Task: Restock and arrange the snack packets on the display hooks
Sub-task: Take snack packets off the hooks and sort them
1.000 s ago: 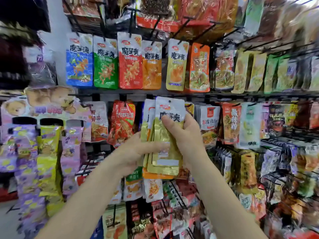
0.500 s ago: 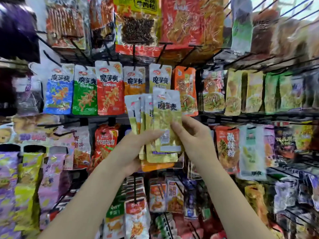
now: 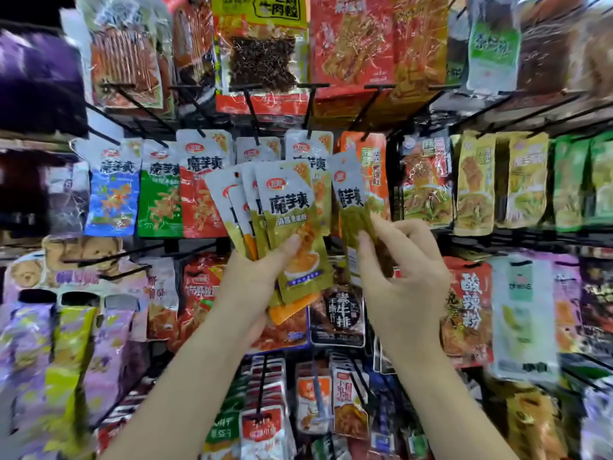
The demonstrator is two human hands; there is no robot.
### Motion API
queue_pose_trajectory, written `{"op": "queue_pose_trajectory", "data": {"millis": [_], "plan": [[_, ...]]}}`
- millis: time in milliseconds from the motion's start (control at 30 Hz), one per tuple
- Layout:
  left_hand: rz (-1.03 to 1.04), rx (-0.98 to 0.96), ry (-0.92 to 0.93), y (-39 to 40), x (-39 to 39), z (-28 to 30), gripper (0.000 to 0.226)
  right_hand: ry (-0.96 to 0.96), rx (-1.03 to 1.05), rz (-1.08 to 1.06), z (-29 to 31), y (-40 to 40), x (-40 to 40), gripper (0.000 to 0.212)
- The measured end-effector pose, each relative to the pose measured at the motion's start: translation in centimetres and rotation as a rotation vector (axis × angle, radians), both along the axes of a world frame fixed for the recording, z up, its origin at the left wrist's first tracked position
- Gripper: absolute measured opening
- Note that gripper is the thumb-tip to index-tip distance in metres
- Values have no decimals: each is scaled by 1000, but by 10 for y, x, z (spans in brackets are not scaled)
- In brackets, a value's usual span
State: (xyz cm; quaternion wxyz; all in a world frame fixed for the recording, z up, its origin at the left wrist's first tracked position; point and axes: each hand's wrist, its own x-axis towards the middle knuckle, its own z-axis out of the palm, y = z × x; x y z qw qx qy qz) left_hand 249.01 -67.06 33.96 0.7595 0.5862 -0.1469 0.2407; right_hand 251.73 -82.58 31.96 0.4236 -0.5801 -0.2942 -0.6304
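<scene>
My left hand [image 3: 255, 277] grips a fanned stack of olive-gold snack packets [image 3: 292, 224], with an orange packet at its back, held up in front of the display. My right hand [image 3: 398, 277] pinches a single olive-gold packet [image 3: 351, 204] by its lower part, apart from the stack and to its right. Behind them hangs a row of like packets on black hooks: blue [image 3: 112, 194], green [image 3: 159, 194], red [image 3: 202, 190] and an olive-gold one [image 3: 311, 151] on its hook [image 3: 310, 107].
Black hooks [image 3: 139, 107] jut out toward me from every row. Larger bags [image 3: 262, 54] hang above, yellow and green packets [image 3: 477, 184] to the right, purple and yellow bags [image 3: 66, 353] at lower left, and small packets [image 3: 265, 423] below my arms.
Both hands rose with the packets toward the upper row. My right hand drew one packet off the stack and moved it right; the stack has fanned out in my left hand.
</scene>
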Motion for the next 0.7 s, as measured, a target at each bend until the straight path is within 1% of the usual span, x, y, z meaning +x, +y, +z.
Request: {"op": "queue_pose_trajectory", "data": {"millis": [67, 167, 200, 267, 333, 367, 400, 467, 500, 533, 600, 633, 667, 700], "plan": [[-43, 10, -33, 2, -3, 3, 35, 46, -68, 47, 2, 13, 1, 32], [-70, 42, -65, 7, -5, 8, 14, 157, -196, 179, 6, 38, 1, 37], [-51, 52, -73, 12, -3, 9, 9, 194, -218, 213, 9, 42, 2, 36], [-15, 59, -71, 23, -1, 9, 8, 243, -225, 268, 15, 43, 3, 30], [30, 73, -55, 32, -1, 11, 16, 232, -166, 252, 22, 43, 3, 19], [52, 84, -53, 35, -1, 13, 23, 237, -112, 239, 27, 44, 2, 13], [72, 100, -53, 38, -2, 15, 33, 275, -57, 257, 31, 45, 3, 16], [77, 145, -43, 42, -5, 21, 54, 448, -3, 402, 41, 49, 4, 40], [64, 172, -42, 43, -6, 24, 56, 531, -6, 456, 46, 51, 5, 52], [56, 197, -44, 45, -7, 27, 52, 569, -16, 482, 50, 52, 6, 55], [58, 211, -50, 51, -8, 34, 30, 545, -6, 514, 59, 51, 10, 36], [60, 193, -50, 54, -9, 38, 20, 538, 10, 522, 64, 49, 11, 34], [54, 169, -52, 59, -8, 41, 13, 544, 26, 523, 70, 46, 15, 39], [52, 148, -54, 64, -8, 45, 11, 555, 37, 526, 77, 43, 19, 47]]}}
